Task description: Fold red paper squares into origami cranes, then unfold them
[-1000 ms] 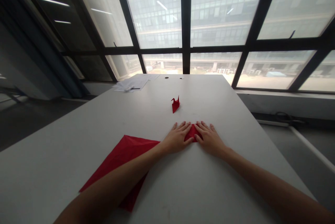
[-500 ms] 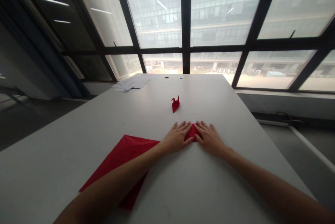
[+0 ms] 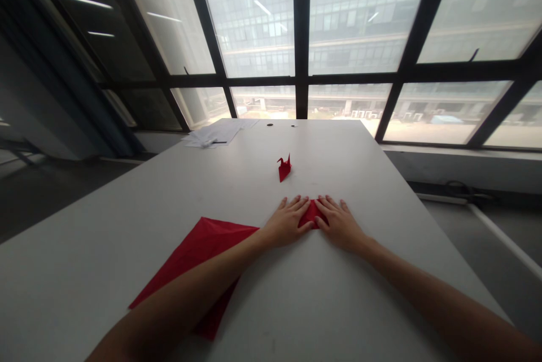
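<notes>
A small piece of red paper lies flat on the white table, its two sides covered by my hands. My left hand rests on its left part, fingers stretched out and pointing away from me. Over the right part lies my right hand, also flat with fingers extended. Both thumbs point inward near the paper's lower edge. Beyond the hands stands a folded red paper crane. Larger red paper is spread under my left forearm, which hides part of it.
White sheets of paper with a dark pen-like item lie at the table's far left. Two small dark spots mark the far end of the white table. Large windows stand behind it, and a dark curtain hangs at the left.
</notes>
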`<action>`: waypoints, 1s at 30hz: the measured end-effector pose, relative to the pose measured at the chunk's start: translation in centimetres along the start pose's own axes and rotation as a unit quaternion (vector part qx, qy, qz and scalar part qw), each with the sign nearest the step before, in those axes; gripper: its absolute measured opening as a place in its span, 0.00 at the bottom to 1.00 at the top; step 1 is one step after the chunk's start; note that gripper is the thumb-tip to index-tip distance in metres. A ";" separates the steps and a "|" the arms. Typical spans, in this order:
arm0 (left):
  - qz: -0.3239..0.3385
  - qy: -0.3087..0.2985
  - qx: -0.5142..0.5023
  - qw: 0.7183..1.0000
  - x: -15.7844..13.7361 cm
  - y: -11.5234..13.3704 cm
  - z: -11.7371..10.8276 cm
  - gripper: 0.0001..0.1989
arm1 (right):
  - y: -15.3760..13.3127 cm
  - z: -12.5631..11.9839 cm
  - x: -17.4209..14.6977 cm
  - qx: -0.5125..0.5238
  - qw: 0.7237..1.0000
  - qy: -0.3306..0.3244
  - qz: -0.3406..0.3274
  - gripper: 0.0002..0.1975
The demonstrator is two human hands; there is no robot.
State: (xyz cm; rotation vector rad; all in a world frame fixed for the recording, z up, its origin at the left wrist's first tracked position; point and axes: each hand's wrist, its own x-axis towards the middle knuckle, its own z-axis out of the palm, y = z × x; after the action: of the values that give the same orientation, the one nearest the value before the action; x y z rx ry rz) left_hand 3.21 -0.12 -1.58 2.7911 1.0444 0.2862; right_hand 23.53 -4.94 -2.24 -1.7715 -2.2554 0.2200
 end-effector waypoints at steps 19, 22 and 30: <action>0.000 -0.002 0.003 1.000 0.1 -0.1 0.0 0.35 | -0.1 -0.1 0.0 -0.005 1.000 0.000 -0.001 0.29; -0.001 -0.001 0.003 1.000 0.0 -0.1 0.0 0.35 | -0.1 -0.1 0.0 0.001 1.000 0.005 -0.005 0.29; 0.009 -0.011 0.007 1.000 0.0 0.0 -0.1 0.35 | -0.1 -0.1 -0.1 0.003 1.000 0.007 -0.003 0.29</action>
State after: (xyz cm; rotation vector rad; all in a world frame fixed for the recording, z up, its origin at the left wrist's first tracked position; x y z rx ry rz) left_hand 3.17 -0.12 -1.47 2.8118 1.0210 0.2513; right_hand 23.51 -5.04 -2.13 -1.7584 -2.2477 0.2134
